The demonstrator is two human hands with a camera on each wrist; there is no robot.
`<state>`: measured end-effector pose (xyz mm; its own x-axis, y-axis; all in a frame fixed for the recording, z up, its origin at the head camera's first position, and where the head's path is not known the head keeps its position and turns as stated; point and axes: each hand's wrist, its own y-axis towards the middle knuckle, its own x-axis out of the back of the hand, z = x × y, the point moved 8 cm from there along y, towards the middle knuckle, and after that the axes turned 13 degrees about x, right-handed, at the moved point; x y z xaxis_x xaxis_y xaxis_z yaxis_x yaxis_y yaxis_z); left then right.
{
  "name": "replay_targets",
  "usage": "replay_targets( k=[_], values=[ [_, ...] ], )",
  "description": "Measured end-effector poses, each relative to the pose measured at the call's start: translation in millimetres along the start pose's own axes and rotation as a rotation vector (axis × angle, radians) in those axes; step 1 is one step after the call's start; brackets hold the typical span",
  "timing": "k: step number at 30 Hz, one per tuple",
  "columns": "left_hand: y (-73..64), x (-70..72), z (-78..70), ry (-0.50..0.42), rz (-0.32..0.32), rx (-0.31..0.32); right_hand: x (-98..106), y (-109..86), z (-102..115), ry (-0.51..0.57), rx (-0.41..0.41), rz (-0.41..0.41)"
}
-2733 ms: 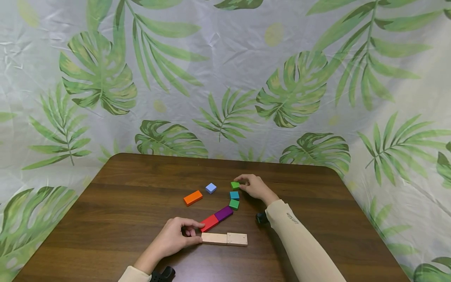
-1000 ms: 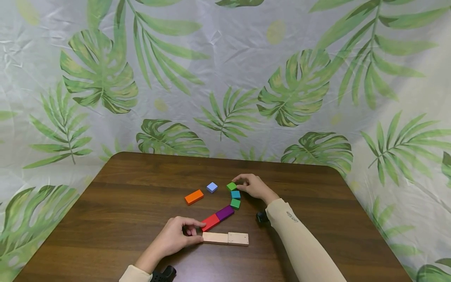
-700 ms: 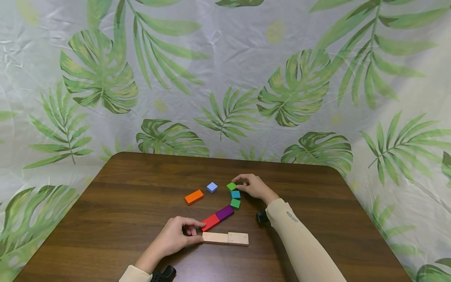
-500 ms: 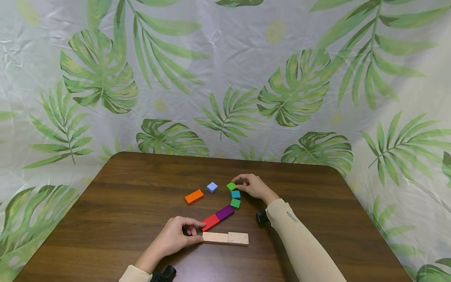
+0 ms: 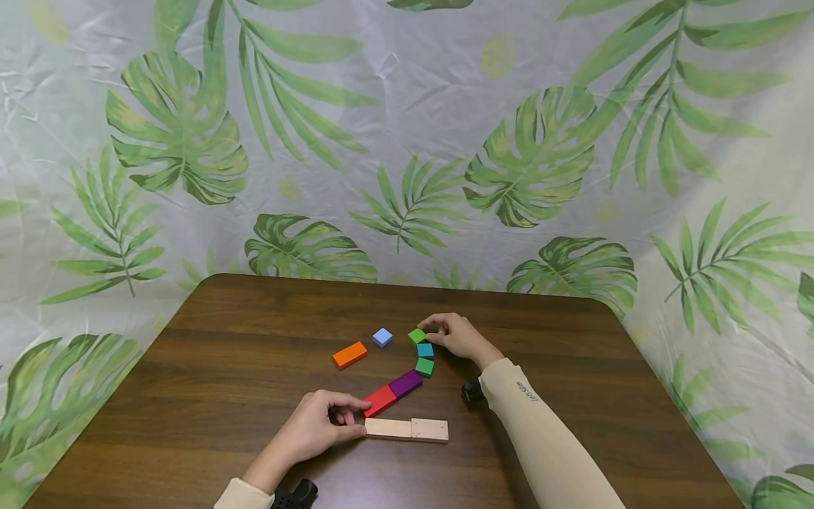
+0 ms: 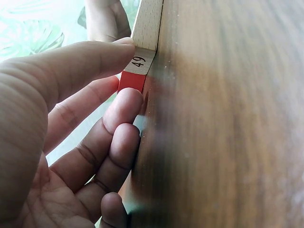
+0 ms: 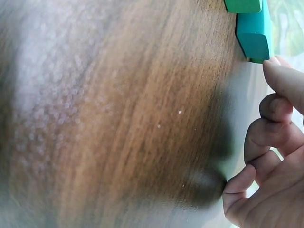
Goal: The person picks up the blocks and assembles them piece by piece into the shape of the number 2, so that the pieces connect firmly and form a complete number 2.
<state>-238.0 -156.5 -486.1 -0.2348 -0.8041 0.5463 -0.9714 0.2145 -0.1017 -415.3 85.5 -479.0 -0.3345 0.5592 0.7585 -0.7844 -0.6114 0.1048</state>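
Observation:
My left hand (image 5: 311, 428) has its index fingertip at the left end of the red block (image 5: 379, 401) and its thumb at the left end of a plain wooden block (image 5: 388, 428). In the left wrist view, that plain block (image 6: 138, 61) shows the number 49 on its end. My right hand (image 5: 459, 337) pinches a small light green block (image 5: 416, 336) between thumb and index finger. This block meets a teal block (image 5: 425, 350) at a corner; a darker green block (image 5: 425, 367) follows below. A purple block (image 5: 405, 384) continues the red one toward the greens.
A second plain block (image 5: 429, 430) lies end to end with the first. Apart from the line lie an orange block (image 5: 350, 355) and a small light blue block (image 5: 382, 337). Everything rests on a dark wooden table (image 5: 572, 396) before a leaf-print cloth (image 5: 407, 141).
Since the earliest frame, my right hand has shifted and turned the light green block left and nearer, against the teal block. It barely moves over the last second. My left hand keeps its place.

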Motion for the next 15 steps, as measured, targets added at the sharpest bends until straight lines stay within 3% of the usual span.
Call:
replay_targets(
  k=[15],
  values=[
    [0.2, -0.1, -0.6, -0.002, 0.001, -0.005, 1.8, -1.8, 2.3, 0.009, 0.039, -0.006]
  ],
)
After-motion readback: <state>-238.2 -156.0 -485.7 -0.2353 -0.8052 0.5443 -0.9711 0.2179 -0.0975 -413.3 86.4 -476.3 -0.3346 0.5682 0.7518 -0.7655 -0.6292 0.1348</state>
